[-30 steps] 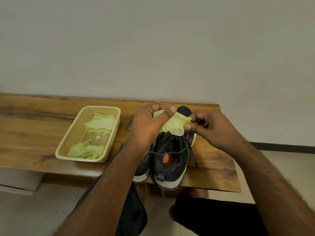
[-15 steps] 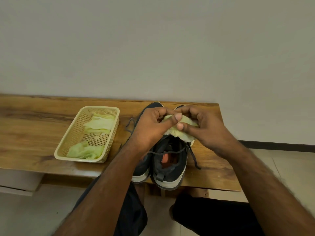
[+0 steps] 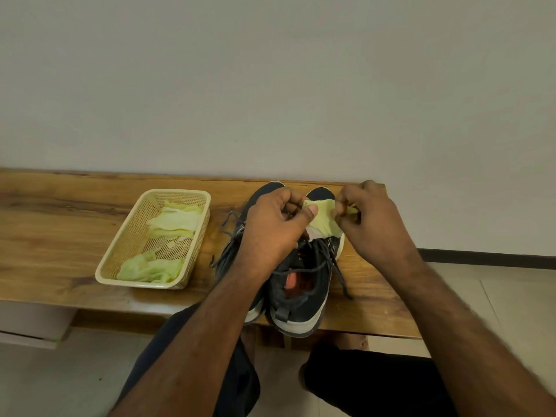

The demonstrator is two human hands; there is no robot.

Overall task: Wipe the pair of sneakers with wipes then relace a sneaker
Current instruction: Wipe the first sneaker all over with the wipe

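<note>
Pinching one yellow-green wipe [image 3: 323, 219] between left hand [image 3: 272, 233] and right hand [image 3: 371, 227], just above the sneakers [image 3: 301, 284] on the tabletop [image 3: 60, 236]. Could tear if pulled apart hard; could snag loose laces [image 3: 338, 272] during wiping.
</note>
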